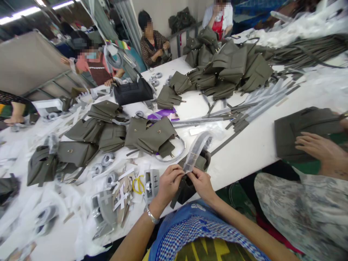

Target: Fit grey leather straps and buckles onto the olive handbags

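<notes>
A strap wrapped in clear plastic (198, 148) curves up between the person's two hands, at the near edge of the white desk (236, 159), over a small dark bag (203, 162) partly hidden by the hands. The left hand (169, 180) and the right hand (201, 183) meet at the strap's lower end, the fingers of each pinching it between thumb and forefinger. A silvery bracelet (153, 216) circles the left wrist. Just left of that hand stands a grey block marked "H" (152, 185), with yellow handles (138, 185) and a litter of paper scraps (124, 197) beside it. Beyond lie olive bags with flaps (154, 137), then a purple piece (163, 114) and a black bag (133, 92). Grey-wrapped strips (252, 108) stretch to the right, below a heap of olive bags (230, 63). At the right, a co-worker's hand (317, 148) lies against another olive bag (301, 127), and more people sit across the desk.
</notes>
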### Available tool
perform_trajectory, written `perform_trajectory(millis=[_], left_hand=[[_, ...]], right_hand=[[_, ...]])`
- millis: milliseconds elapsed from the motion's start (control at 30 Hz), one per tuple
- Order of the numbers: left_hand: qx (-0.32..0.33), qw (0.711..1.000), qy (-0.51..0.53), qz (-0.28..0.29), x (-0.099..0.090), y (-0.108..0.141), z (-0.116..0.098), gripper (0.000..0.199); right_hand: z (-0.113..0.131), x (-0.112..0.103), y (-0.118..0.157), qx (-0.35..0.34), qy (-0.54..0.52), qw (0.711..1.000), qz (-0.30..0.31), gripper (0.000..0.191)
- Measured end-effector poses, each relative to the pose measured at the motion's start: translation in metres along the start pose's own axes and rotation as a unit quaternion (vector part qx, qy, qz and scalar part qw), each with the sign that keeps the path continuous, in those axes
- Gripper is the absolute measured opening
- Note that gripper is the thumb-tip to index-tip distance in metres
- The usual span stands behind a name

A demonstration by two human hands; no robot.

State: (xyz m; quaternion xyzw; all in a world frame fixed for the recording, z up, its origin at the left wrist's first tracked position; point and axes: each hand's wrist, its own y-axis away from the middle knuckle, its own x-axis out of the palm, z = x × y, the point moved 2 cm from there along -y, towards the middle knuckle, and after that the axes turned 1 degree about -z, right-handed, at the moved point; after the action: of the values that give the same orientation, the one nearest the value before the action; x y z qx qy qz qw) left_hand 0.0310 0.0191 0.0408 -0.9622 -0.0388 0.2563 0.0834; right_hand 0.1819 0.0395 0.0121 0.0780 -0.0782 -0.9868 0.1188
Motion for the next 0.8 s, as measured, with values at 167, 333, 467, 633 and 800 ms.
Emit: perform_trajectory(millis=[167,333,467,633,800], left_hand=[[-0.076,0.994,0.075,0.035,-0.001,0.008,0.029,0.036],[-0.023,0.989,0.021,0.141,-0.008,0.009,0.024,0.035],[0.002,0.98,0.067,0.185,-0.017,-0.005,-0.01,0.03],[-0.058,0.963,0.161,0.206,-0.011,-0.018,-0.03,0.02],[-0.132,0.947,0.225,0.187,0.002,-0.012,-0.011,0.023]], right_hand=[[-0.014,0.009,0.0,0.003,-0.027,0.999,-0.025,0.03],[0.001,-0.004,0.004,0.039,-0.063,0.997,-0.035,0.032],[0.037,-0.021,0.01,0.027,-0.102,0.994,-0.027,0.033],[0.046,-0.036,0.016,-0.026,-0.047,0.997,-0.049,0.035],[0.029,-0.043,0.031,-0.084,0.115,0.989,0.037,0.031]])
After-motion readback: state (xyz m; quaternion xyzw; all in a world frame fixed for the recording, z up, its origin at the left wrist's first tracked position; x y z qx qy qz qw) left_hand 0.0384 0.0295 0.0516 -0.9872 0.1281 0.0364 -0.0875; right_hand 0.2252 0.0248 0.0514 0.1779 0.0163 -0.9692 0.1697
